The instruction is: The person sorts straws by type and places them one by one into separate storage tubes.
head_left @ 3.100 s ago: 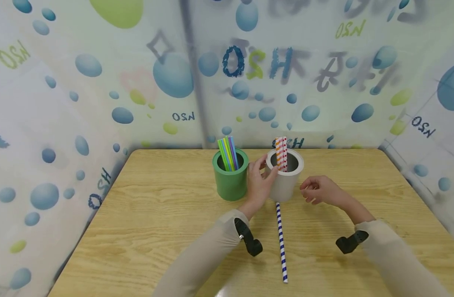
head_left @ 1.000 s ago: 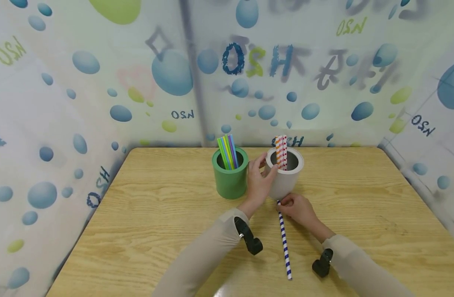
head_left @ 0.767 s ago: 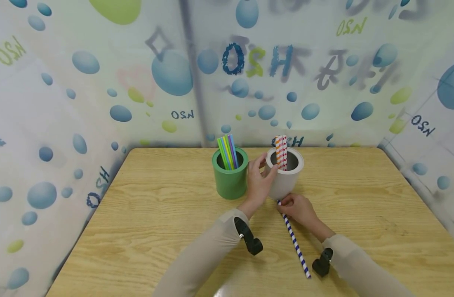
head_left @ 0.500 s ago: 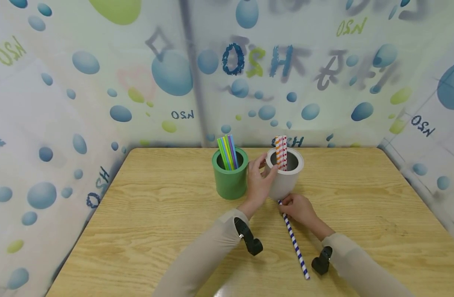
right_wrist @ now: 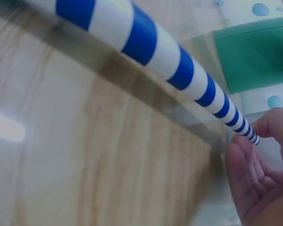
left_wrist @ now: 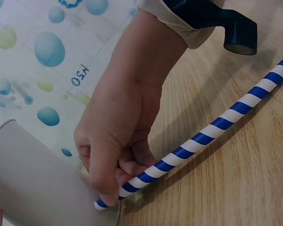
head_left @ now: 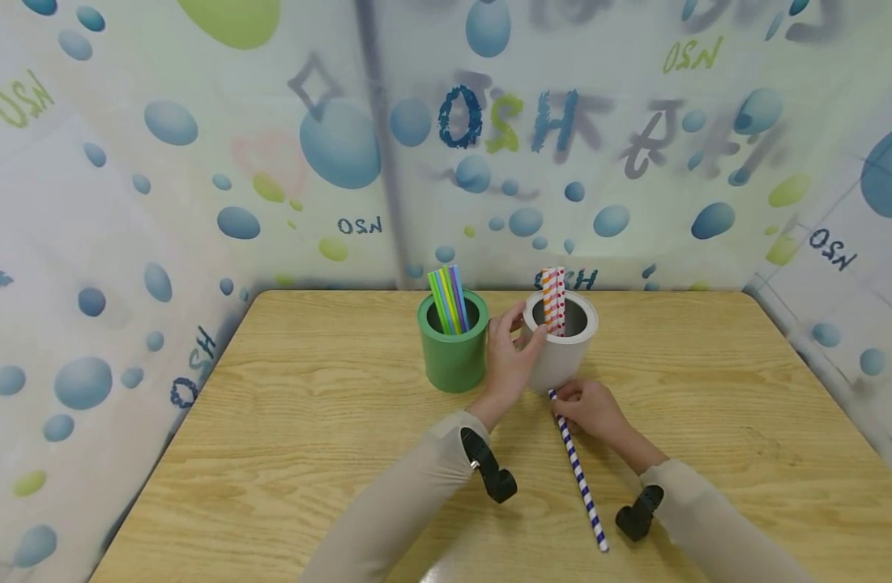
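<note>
A blue-and-white striped paper straw [head_left: 581,478] slants across the table in front of a white cup [head_left: 562,364]. My right hand [head_left: 594,411] pinches the straw's far end between thumb and fingers, close to the cup's base. In the left wrist view, a shadow runs beside the straw [left_wrist: 221,123], whose tip lies against the cup wall in sight. Orange-striped and red-dotted straws [head_left: 553,300] stand in the white cup. On the cup's left side, my left hand [head_left: 505,368] holds it with thumb and fingers spread around the wall near the rim; some fingers are hidden.
Left of the white cup stands a green cup [head_left: 454,360] with several green, yellow, purple and blue straws [head_left: 449,301]. Both are near the back of the wooden table [head_left: 307,421]. A printed curtain [head_left: 271,146] hangs behind the table and along its sides.
My right hand has come left from beside the white cup and taken the striped straw's far end. The straw's near end has swung right. My left hand has stayed on the cup.
</note>
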`<state>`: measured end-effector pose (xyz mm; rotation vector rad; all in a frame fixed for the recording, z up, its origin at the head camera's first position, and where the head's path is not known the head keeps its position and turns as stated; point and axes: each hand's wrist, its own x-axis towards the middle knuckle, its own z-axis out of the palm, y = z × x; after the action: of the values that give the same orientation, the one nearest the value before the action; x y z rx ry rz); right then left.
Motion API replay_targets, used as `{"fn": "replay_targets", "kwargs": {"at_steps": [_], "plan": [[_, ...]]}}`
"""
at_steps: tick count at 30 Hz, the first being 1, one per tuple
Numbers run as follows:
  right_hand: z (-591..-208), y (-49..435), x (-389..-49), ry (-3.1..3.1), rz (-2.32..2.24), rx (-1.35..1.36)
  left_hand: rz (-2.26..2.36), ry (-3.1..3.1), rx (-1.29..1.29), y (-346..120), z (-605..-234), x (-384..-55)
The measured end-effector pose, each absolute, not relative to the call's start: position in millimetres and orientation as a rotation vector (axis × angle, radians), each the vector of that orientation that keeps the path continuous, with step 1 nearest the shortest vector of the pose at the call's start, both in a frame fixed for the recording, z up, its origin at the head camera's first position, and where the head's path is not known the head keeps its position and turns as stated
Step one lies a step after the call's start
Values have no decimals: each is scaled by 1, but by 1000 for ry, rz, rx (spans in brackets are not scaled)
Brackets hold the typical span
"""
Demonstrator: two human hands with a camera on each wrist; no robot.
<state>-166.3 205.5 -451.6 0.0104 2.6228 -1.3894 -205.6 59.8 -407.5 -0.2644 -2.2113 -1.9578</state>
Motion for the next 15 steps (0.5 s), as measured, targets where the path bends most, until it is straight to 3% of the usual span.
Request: {"fn": "replay_targets", "kwargs": {"at_steps": [15], "plan": [[-425,215,-163,2724,-1524,-38,-1949,-2212,-260,61,-407,-205]]}}
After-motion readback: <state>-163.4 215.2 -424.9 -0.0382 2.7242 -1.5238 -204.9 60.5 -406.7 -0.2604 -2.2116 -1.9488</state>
